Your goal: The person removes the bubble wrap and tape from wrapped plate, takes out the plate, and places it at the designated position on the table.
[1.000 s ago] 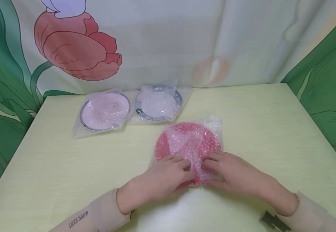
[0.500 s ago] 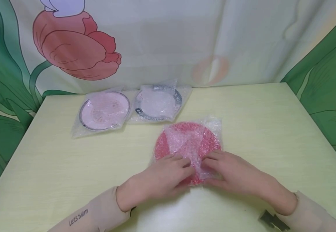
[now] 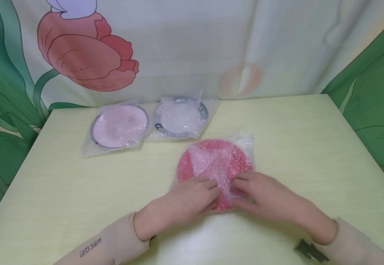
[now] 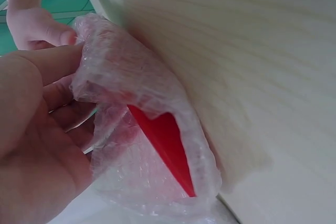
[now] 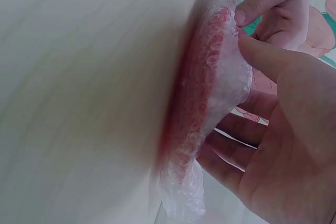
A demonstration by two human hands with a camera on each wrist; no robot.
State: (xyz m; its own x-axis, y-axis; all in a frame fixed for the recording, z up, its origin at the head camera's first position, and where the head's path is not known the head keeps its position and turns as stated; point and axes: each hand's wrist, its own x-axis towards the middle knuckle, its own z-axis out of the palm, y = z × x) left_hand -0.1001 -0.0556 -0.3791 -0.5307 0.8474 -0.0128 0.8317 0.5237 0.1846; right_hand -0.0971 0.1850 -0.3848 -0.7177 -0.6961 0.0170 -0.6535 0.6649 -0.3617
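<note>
A red round plate (image 3: 184, 167) lies on the table in bubble wrap (image 3: 213, 165), straight in front of me. At its near left edge my left hand (image 3: 186, 200) pinches the wrap between thumb and bent fingers. My right hand (image 3: 271, 197) grips the wrap at the near right edge, its thumb (image 5: 265, 56) along the near side and its fingers (image 5: 236, 150) over the top. In the left wrist view the plate's bare red rim (image 4: 165, 148) shows through a gap in the wrap. The hands' tips come close together at the front.
Two more bubble-wrapped plates lie at the back: a pinkish one with a dark rim line (image 3: 120, 127) and a white one with a dark patterned rim (image 3: 180, 117). A printed curtain (image 3: 192, 51) hangs behind the table (image 3: 311, 147).
The left index finger has drawn back and curled in slightly. The right thumb has shifted a little left along the plate's near edge. The plates stay in place.
</note>
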